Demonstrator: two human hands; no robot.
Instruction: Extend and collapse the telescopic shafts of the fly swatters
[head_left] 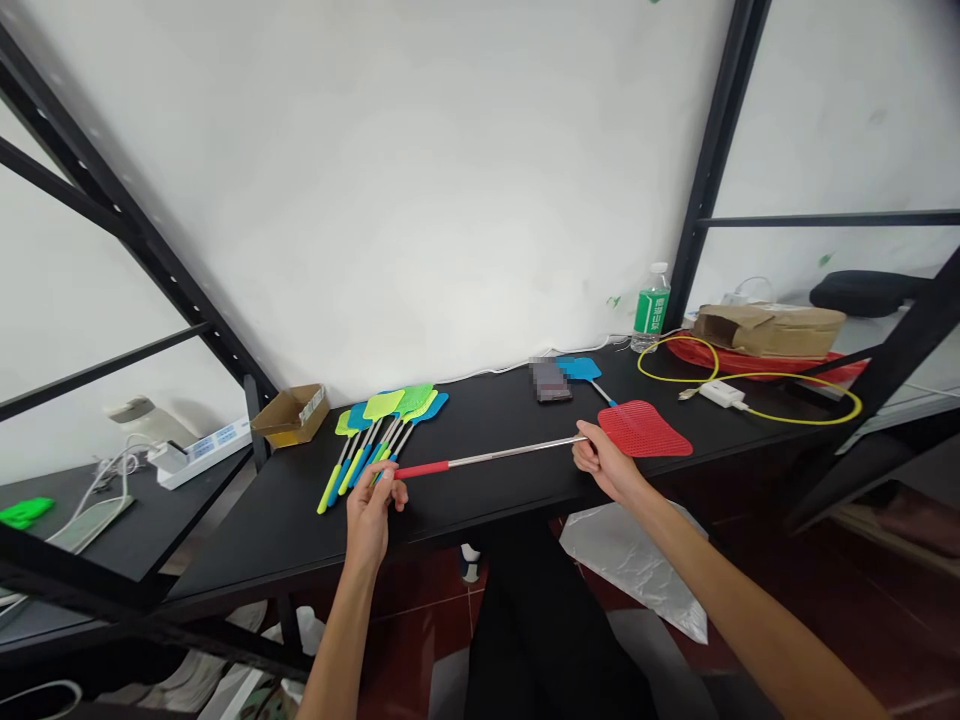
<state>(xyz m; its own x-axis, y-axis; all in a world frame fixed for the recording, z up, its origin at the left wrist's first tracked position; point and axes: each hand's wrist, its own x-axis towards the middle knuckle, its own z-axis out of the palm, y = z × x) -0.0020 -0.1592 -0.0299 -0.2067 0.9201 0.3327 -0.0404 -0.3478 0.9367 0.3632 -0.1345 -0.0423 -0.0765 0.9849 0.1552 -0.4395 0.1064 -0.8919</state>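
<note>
A red fly swatter point(646, 430) with a long metal rod is stretched level between my two hands, over the front of the black shelf. My left hand point(373, 500) is closed on the end of its red handle. Near the swatter's head, my right hand point(600, 462) pinches the metal rod. Left of the handle lies a bunch of green and blue fly swatters point(386, 405), their heads toward the wall. Behind the red head rests a blue fly swatter point(581, 369), its lower handle hidden by the red one.
A small open cardboard box point(291, 418) and a power strip point(206, 455) are at the left. Toward the back lies a phone point(551, 382). At the right stand a water bottle point(650, 310), a yellow cable point(806, 420) with a white adapter point(721, 394), and a brown package point(780, 330).
</note>
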